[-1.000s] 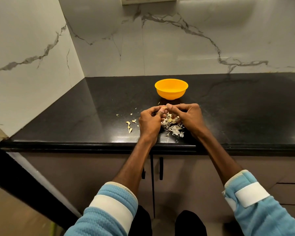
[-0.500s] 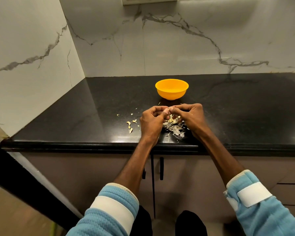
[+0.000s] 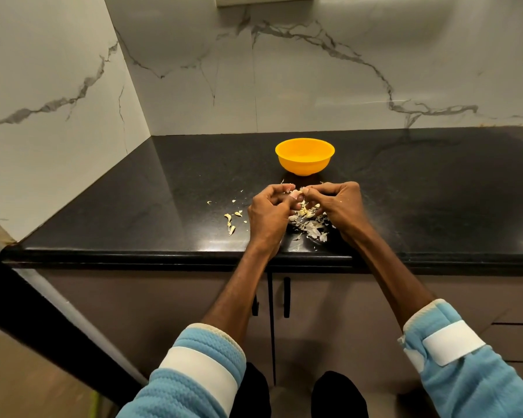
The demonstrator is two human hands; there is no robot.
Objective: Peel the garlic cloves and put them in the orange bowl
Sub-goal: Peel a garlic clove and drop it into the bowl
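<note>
Black stone makes up the worktop (image 3: 163,191), and near its front edge, at the middle of the frame, both hands meet over one small garlic clove (image 3: 296,193). The left hand (image 3: 267,211) has its grip pinched on the clove between thumb and fingertips. The right hand (image 3: 340,206) closes its grip on the other end, thumb and forefinger nipping at what looks like the skin. The clove is too small to tell how much skin remains. Working this low probably lets the skins drop onto the pile of papery peel (image 3: 310,224) lying beneath and between the hands. The orange bowl (image 3: 304,165) stands just beyond the hands toward the upper centre, apart from them, likely set there for a short forward reach. Whether cloves lie inside cannot be seen from this angle. Loose scraps (image 3: 231,221) lie left of the left hand. Only a few flecks of peel lie between hands and bowl, so nothing seems to block the drop.
</note>
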